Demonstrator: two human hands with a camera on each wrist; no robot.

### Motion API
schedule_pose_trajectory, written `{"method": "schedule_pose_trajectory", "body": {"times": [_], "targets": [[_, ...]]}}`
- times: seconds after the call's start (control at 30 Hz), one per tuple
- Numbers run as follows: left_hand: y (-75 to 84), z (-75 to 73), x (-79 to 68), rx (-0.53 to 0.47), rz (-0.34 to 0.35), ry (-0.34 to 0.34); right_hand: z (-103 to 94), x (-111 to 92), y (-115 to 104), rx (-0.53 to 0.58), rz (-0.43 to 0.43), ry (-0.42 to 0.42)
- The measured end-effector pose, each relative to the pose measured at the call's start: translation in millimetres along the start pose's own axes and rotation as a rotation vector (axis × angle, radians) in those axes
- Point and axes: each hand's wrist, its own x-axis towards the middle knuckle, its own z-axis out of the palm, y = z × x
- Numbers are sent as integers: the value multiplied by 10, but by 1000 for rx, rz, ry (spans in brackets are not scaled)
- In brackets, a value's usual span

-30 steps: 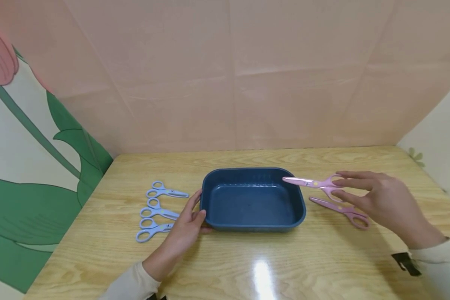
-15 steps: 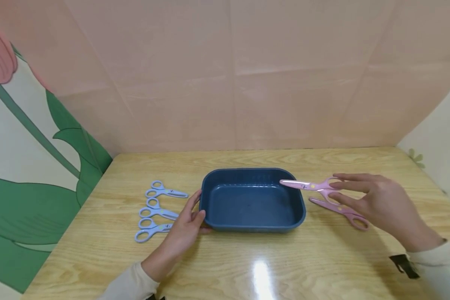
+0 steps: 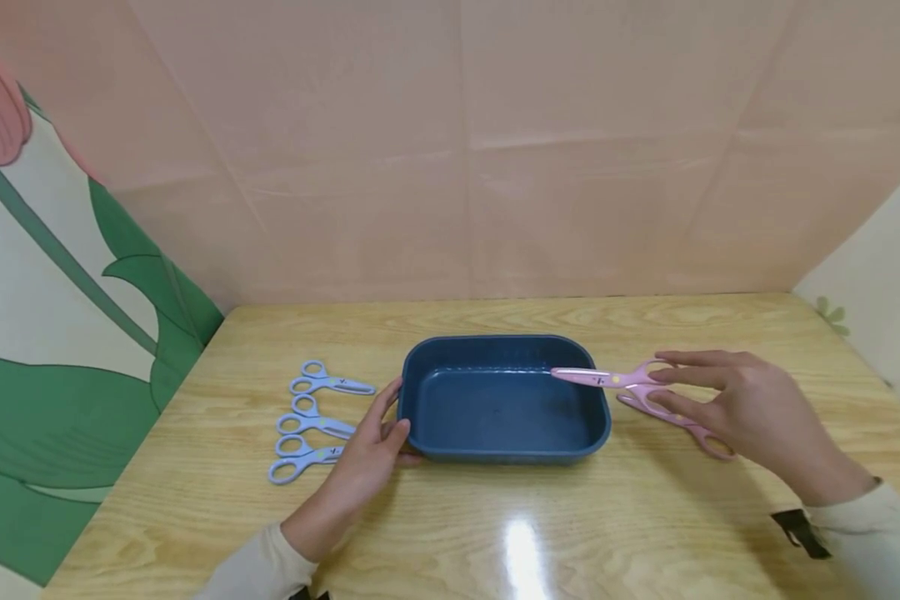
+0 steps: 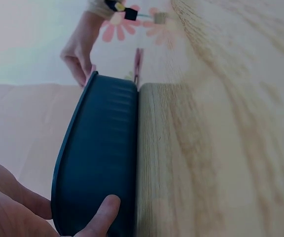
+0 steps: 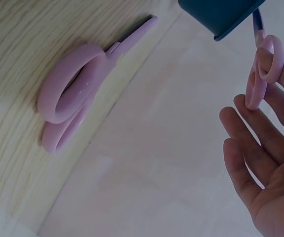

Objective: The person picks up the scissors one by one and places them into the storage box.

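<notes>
no legible txt, brand or no., sm. dark mark (image 3: 600, 381) on blade of raised pink scissors (image 3: 622, 379) at R, too tiny to read, sim. dark marks (image 3: 342, 382) on far blue scissors (image 3: 327, 383) & near blue scissors (image 3: 309, 456) at L, 1 per pair, also illeg.

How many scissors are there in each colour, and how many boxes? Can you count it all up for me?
Pink scissors: 2
Blue scissors: 3
Dark blue box: 1
Total: 6 things
</notes>
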Motion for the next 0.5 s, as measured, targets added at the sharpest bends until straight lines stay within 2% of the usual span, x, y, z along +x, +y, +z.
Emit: {"method": "schedule_pose_trajectory", "body": {"times": [0.2, 0.5], "targets": [[-9, -1, 10, -7, -1, 2, 6, 32, -69, 0, -17, 12], [-25, 1, 2, -17, 4, 4, 7, 44, -166, -11, 40, -11]]}}
